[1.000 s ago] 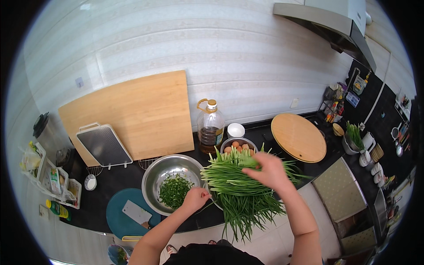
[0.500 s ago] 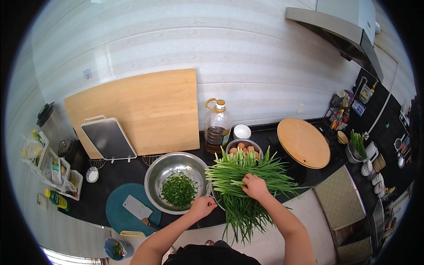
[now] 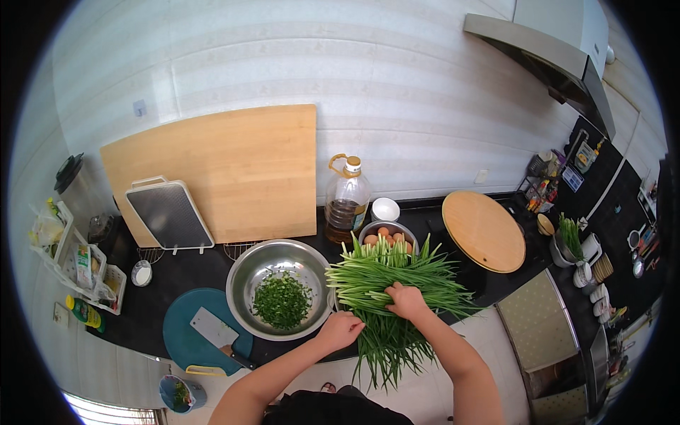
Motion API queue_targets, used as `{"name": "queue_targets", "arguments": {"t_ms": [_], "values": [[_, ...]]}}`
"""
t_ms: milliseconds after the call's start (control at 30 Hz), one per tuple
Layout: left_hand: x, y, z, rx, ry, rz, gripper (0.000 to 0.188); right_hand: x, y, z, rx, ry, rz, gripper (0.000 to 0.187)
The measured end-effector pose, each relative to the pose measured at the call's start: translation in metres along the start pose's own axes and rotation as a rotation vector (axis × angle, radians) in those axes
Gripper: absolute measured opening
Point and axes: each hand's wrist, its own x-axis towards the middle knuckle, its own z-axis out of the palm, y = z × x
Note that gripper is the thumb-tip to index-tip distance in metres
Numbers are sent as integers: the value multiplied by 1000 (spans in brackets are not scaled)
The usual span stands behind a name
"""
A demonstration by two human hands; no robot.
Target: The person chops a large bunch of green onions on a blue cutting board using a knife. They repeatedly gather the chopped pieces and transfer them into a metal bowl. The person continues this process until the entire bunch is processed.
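Note:
A big heap of green garlic chives (image 3: 375, 280), pale stems at the far left and long leaves hanging over the counter's front edge, lies before me and hides most of what holds it up. My right hand (image 3: 407, 300) rests on top of the heap, its fingers curled into the leaves. At the heap's left edge is my left hand (image 3: 341, 330), fingers pinched together; whatever they hold is too small to make out. Left of the heap stands a steel basin (image 3: 244, 273) with chopped greens (image 3: 282, 300) in it.
A cleaver (image 3: 212, 328) lies on a round teal cutting board (image 3: 183, 322). Behind the chives are a bowl of eggs (image 3: 383, 238), a white bowl (image 3: 385, 210) and an oil jug (image 3: 347, 198). A round wooden board (image 3: 484, 231) lies right; a bin (image 3: 182, 394) stands on the floor.
My left hand has moved right, from beside the basin to the edge of the chives. My right hand stays on the heap. The whole view has shifted slightly.

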Motion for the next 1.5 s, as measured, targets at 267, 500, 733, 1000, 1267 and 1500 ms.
{"name": "queue_targets", "arguments": {"t_ms": [267,500,733,1000,1267,1500], "values": [[-4,-10,0,-7,33,-4,8,-6,12,-2,139,100,-113,26],[4,-11,-5,83,228,-91,8,-5,4,-25,202,255,-149,30],[2,-17,-6,156,156,-65,6,23,-43,-4,222,180,-290,35],[-4,-23,-9,48,159,-38,8,28,-57,-2,47,49,-213,39],[-4,-26,-11,45,141,-71,9,34,-42,-44,313,388,-257,38],[5,-22,-3,9,205,-164,9,77,-33,-25,199,388,-276,39]]}}
